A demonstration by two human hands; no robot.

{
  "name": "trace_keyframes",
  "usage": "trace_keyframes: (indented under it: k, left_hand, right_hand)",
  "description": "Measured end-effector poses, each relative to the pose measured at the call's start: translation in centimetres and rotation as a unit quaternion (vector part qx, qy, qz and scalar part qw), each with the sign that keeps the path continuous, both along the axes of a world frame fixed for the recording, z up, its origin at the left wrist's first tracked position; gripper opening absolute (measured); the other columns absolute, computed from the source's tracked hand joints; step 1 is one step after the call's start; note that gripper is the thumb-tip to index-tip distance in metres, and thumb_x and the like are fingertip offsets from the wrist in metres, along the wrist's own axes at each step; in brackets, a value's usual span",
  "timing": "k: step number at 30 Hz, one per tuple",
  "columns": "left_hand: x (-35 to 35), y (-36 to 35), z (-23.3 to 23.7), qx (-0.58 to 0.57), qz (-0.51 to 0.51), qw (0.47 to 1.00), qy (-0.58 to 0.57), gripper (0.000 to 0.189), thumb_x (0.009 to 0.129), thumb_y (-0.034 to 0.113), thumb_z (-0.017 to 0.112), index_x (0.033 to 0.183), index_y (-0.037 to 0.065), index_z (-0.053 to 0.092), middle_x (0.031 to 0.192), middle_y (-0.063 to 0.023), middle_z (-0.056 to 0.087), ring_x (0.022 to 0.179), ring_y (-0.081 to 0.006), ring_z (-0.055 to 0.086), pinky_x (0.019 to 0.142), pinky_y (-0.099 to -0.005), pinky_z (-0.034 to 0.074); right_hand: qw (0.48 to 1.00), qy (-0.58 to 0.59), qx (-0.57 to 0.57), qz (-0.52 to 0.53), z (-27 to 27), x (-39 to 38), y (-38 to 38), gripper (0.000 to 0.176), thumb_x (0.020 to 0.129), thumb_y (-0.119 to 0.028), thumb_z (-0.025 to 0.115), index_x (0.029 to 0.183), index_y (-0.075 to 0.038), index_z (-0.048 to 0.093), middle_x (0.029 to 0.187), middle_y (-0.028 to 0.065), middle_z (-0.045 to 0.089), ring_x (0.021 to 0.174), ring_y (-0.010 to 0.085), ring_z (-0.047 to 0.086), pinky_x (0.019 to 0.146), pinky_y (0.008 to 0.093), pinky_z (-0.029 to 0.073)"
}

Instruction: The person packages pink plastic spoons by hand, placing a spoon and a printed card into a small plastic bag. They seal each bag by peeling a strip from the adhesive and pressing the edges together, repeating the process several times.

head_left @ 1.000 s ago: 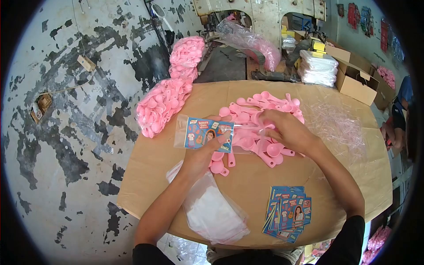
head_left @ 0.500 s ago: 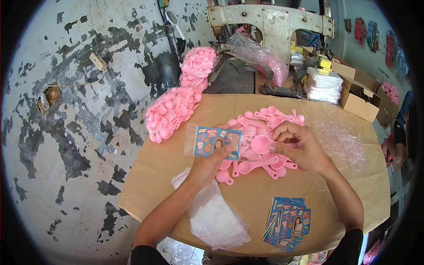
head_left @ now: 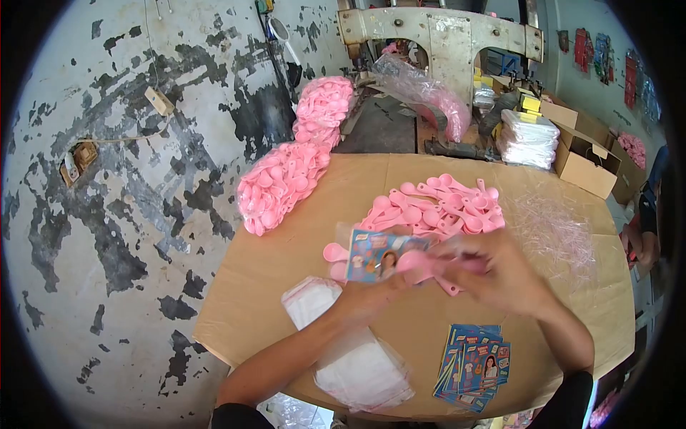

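Note:
My left hand (head_left: 368, 300) is closed on a clear plastic bag with a blue printed card (head_left: 368, 259) inside. At the bag's right end, my right hand (head_left: 500, 275), blurred by motion, grips a pink measuring spoon (head_left: 412, 264). The spoon's bowl points left and overlaps the card's right side. Behind both hands lies a heap of loose pink spoons (head_left: 446, 207). Flat clear plastic bags (head_left: 361, 372) lie stacked below my left forearm. A fanned pile of blue cards (head_left: 471, 368) rests near the front edge, to the right.
Brown paper covers the table (head_left: 257, 300). Bulging clear sacks of pink spoons (head_left: 282, 182) stand at the back left. Thin plastic strips (head_left: 554, 232) lie at the right. A metal press frame (head_left: 446, 32) and cardboard boxes (head_left: 586, 168) are behind. Another person's hand (head_left: 639, 243) shows far right.
Both hands have moved nearer to me, and the bagged card has shifted right. The spoon's bowl now overlaps the bag's right end. A few heap spoons lie differently.

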State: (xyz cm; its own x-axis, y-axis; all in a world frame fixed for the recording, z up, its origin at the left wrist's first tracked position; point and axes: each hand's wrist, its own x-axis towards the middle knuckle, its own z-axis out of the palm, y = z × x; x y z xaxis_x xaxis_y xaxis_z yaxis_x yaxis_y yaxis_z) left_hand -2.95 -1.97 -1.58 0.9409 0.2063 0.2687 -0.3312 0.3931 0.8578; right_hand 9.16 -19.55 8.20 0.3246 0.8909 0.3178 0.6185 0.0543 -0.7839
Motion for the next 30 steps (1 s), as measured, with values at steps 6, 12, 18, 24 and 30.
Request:
trace_keyframes:
  k: [6, 12, 18, 24, 30]
  left_hand:
    - [0.9, 2.8, 1.7, -0.063, 0.057, 0.995, -0.047, 0.055, 0.099, 0.025, 0.05, 0.144, 0.003, 0.028, 0.144, -0.0202, 0.04, 0.134, -0.0224, 0.039, 0.114, -0.0359, 0.029]
    - [0.5, 1.8, 2.4, 0.257, 0.111, 0.96, -0.015, 0.076, 0.088, 0.041, 0.064, 0.143, 0.001, 0.031, 0.145, -0.0184, 0.039, 0.136, -0.0267, 0.037, 0.115, -0.0394, 0.026]
    - [0.0, -4.1, 3.6, 0.539, 0.015, 0.842, 0.019, 0.087, 0.081, 0.04, 0.074, 0.143, -0.002, 0.031, 0.141, -0.0238, 0.041, 0.135, -0.0347, 0.038, 0.111, -0.0427, 0.032]
    - [0.8, -5.6, 1.0, 0.673, 0.043, 0.736, 0.058, 0.069, 0.083, 0.034, 0.071, 0.137, 0.0, 0.043, 0.138, -0.0241, 0.043, 0.13, -0.0388, 0.041, 0.107, -0.044, 0.036]
    - [2.4, -8.3, 0.2, 0.764, 0.149, 0.628, -0.015, 0.055, 0.081, 0.029, 0.07, 0.125, 0.001, 0.052, 0.132, -0.022, 0.048, 0.123, -0.037, 0.046, 0.099, -0.0447, 0.043]
  right_hand:
    - [0.992, -0.081, 0.029, -0.096, 5.7, 3.0, -5.7, 0.006, 0.082, 0.004, 0.065, 0.085, 0.0, 0.069, 0.072, 0.0055, 0.069, 0.061, 0.0067, 0.061, 0.055, 0.0235, 0.047]
    - [0.981, -0.149, -0.078, -0.098, 6.7, 1.3, -6.9, 0.004, 0.08, -0.004, 0.069, 0.082, 0.0, 0.07, 0.066, 0.0082, 0.067, 0.047, 0.0132, 0.059, 0.047, 0.0257, 0.043]
    - [0.963, -0.232, -0.132, -0.024, 3.0, 0.8, -5.3, 0.026, 0.084, -0.024, 0.068, 0.099, -0.003, 0.067, 0.088, 0.0153, 0.068, 0.077, 0.0324, 0.065, 0.068, 0.0392, 0.051]
    - [0.902, -0.251, -0.335, -0.102, -0.4, 6.5, -5.0, 0.059, 0.081, -0.041, 0.07, 0.126, -0.007, 0.054, 0.116, 0.0188, 0.062, 0.111, 0.0348, 0.057, 0.093, 0.0428, 0.045]
    - [0.872, -0.239, -0.425, -0.036, -2.7, 9.7, -5.9, 0.074, 0.069, -0.04, 0.079, 0.13, -0.009, 0.051, 0.112, 0.0178, 0.064, 0.105, 0.0332, 0.062, 0.087, 0.0421, 0.049]
